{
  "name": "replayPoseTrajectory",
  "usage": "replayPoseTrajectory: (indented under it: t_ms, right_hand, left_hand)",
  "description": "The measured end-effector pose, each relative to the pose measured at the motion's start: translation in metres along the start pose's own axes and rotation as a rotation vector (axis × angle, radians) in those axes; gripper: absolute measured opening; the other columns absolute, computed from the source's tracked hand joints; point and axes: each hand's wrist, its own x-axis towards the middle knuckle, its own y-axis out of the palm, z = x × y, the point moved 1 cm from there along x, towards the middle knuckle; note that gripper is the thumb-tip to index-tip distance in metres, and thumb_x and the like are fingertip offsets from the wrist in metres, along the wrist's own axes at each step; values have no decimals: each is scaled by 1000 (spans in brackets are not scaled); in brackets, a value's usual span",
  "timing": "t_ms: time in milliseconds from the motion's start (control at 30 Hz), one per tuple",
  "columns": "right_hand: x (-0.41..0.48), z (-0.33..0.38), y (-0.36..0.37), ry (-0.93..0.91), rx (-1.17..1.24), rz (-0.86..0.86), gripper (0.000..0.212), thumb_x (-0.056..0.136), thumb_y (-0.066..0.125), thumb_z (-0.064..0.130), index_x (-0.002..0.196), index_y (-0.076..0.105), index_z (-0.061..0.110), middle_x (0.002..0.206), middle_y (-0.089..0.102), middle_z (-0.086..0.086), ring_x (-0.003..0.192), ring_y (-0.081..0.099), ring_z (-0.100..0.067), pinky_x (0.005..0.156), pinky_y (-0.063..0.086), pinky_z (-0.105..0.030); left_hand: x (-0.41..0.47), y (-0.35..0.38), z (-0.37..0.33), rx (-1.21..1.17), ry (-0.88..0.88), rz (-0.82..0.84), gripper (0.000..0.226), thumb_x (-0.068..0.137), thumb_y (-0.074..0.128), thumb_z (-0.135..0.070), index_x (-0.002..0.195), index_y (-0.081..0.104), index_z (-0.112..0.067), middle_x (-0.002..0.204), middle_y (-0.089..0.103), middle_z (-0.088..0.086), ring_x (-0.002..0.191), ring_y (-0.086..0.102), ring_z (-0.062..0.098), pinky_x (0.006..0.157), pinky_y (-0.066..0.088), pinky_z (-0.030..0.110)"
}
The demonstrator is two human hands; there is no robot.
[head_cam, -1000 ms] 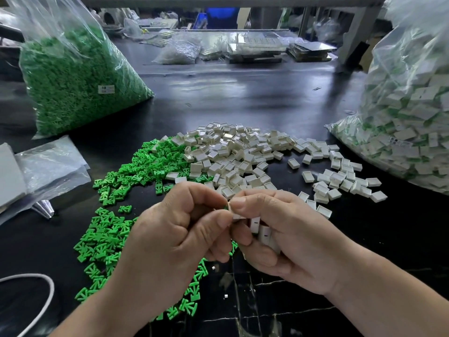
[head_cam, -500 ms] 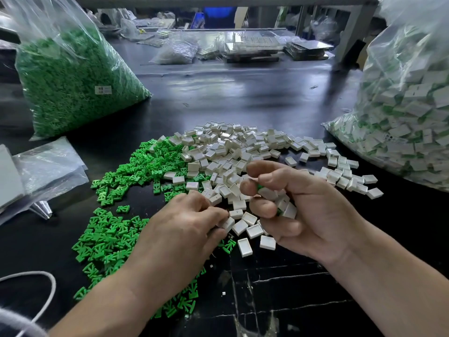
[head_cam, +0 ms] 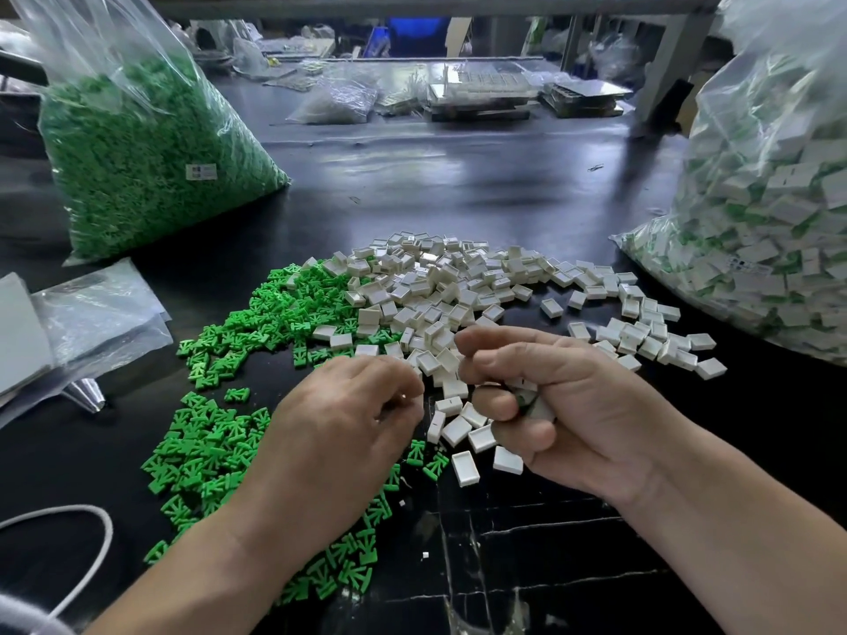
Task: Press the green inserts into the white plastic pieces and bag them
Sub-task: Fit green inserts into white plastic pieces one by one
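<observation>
Both parted: left hand [head_cam: 348, 419], right hand [head_cam: 563, 405] gripping pieces [head_cam: 527, 386].

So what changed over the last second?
The hands parted: the left hand dropped from the right hand to the loose white pieces; whether it has taken one is hidden. The right hand shifted right, its grip still round several finished pieces. The green inserts and the filled bag stayed put.

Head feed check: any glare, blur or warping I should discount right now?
Head view, centre: white pieces and green inserts are sharp. Head view, far table: pale glare streaks the dark top. Head view, edges: the right bag looks soft and stretched by the wide angle. Head view, near: the right hand shades the pieces in its grip.
</observation>
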Motion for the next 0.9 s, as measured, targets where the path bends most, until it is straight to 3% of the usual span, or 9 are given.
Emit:
replayPoseTrajectory:
  t_ms: [100,233,367,467,567,633,733,833,900]
  right_hand:
    - [0,-1,1,7,-33,18,24,74,72,0,97,76,7,81,65,-13,47,52,-10,30,35,-16]
    - [-3,-7,9,56,-157,74,15,84,73,21,95,70,10,76,62,-7,42,48,-7,31,32,-14]
    - [-5,-13,15,152,-153,106,28,89,64,38,84,67,11,74,61,-9,40,48,-6,30,32,-14]
    - [-6,-12,16,152,-114,142,20,89,66,26,80,64,8,73,58,-9,40,47,-5,29,32,-13]
    - [-5,-7,14,118,-44,128,6,84,70,12,86,65,9,75,57,-9,44,49,-7,30,32,-13]
    - [-5,-4,11,83,-12,84,14,81,72,6,93,67,8,75,57,-9,46,49,-9,30,34,-14]
    - [-5,-2,9,45,-18,45,16,76,72,8,92,69,6,75,59,-9,47,48,-9,31,35,-14]
    - [-3,-2,9,29,-48,23,21,71,77,15,89,67,11,72,58,-7,45,46,-8,30,33,-14]
    - [-3,-3,9,19,-76,7,27,67,78,18,91,68,12,69,56,-6,43,43,-7,30,31,-15]
  left_hand:
    - [0,-7,-5,-314,-83,-116,5,82,67,-35,87,67,-33,83,66,-18,77,61,3,59,47,11]
    - [-2,-11,-15,-592,-153,-236,8,78,69,-30,86,68,-28,81,70,-7,69,64,11,59,50,12]
    - [-1,-9,-24,-369,-1,-250,7,81,73,-24,85,67,-23,83,68,-14,79,63,4,69,43,5]
    - [-2,-10,-24,-264,104,-223,11,85,65,-27,89,67,-17,94,65,-14,88,61,2,76,42,7]
    - [-3,-19,-13,-223,-19,-191,17,88,64,-44,98,63,-31,94,61,-19,84,60,0,66,48,9]
    - [-4,-24,1,-124,-80,-84,18,88,58,-52,96,64,-38,90,59,-23,83,59,-3,65,51,16]
    - [-5,-24,13,44,-114,140,26,81,57,-57,99,68,-44,95,54,-27,86,54,-5,76,51,27]
    - [-5,-17,13,198,-72,267,32,85,54,-60,114,63,-50,96,44,-30,92,43,-7,75,37,16]
    - [-4,-14,13,205,-64,285,28,86,57,-57,112,65,-48,94,44,-28,92,41,-6,72,33,15]
